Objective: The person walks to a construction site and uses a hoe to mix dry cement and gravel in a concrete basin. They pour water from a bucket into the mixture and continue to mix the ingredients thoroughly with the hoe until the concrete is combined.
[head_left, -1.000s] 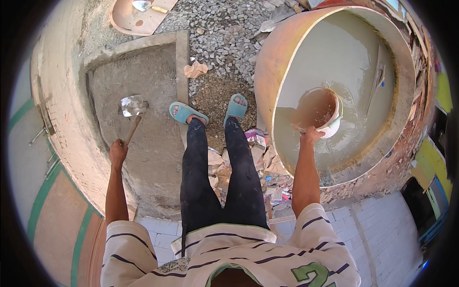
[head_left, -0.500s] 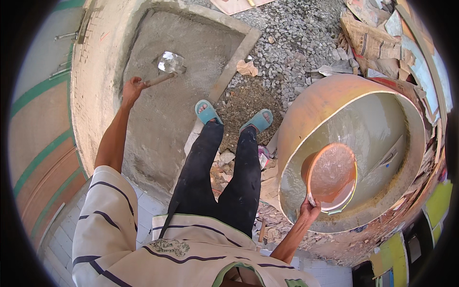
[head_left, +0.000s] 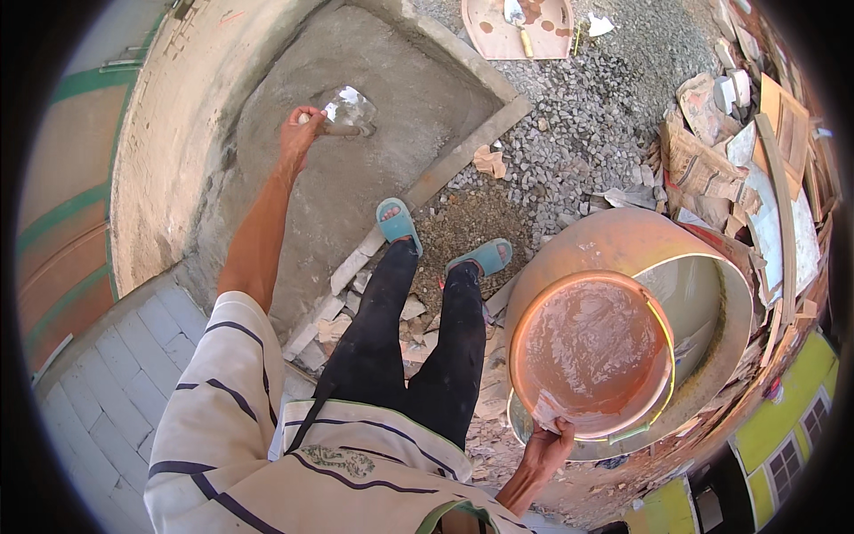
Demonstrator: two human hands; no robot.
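"Orange bucket (head_left: 516,351), full of rippling liquid — how is it held?"

"By its rim, in the right hand's (head_left: 549,445) pinch, over the near side of the round tank (head_left: 592,233). I'd keep it level; one-sided holds tip easily."

"And the left hand (head_left: 300,135)?"

"Wrapped around the wooden handle of a metal-bladed tool (head_left: 350,109). Best let that blade rest, I think — it steadies the body against the load."

"What's underfoot and beyond?"

"Damp-looking grey mix (head_left: 294,209) within a low curb (head_left: 467,147), then loose gravel (head_left: 587,133), crumpled paper sacks (head_left: 698,169), and farthest, a tray (head_left: 485,44) holding a trowel (head_left: 515,13)."
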